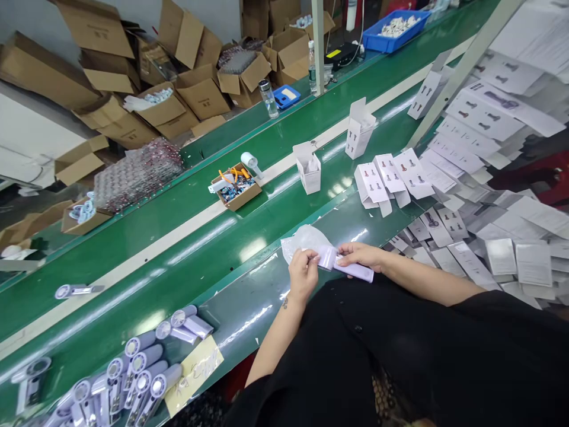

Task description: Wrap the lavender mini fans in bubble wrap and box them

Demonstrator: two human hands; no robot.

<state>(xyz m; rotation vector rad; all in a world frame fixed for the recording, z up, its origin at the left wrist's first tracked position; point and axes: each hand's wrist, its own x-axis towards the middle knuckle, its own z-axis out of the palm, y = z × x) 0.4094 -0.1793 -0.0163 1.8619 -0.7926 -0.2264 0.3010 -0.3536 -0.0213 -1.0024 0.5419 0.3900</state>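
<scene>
A lavender handheld fan [361, 272] lies across my two hands, close to my body at the bench edge. My right hand [361, 255] is closed around its handle near the head. My left hand [304, 274] pinches the edge of a clear plastic bag [306, 239] beside the fan's round head. The bag spreads behind the head; whether the head is partly inside it I cannot tell. Several similar lavender fans [146, 356] lie in a pile at lower left, near a handwritten cardboard piece [195, 373].
Open white boxes [309, 178] stand on the green conveyor belt [186, 261]. Printed flat boxes [413, 172] lie to the right, beside a large heap of white cartons [484, 130]. A small tool box [242, 197] sits across the belt. Brown cartons [202, 95] line the far side.
</scene>
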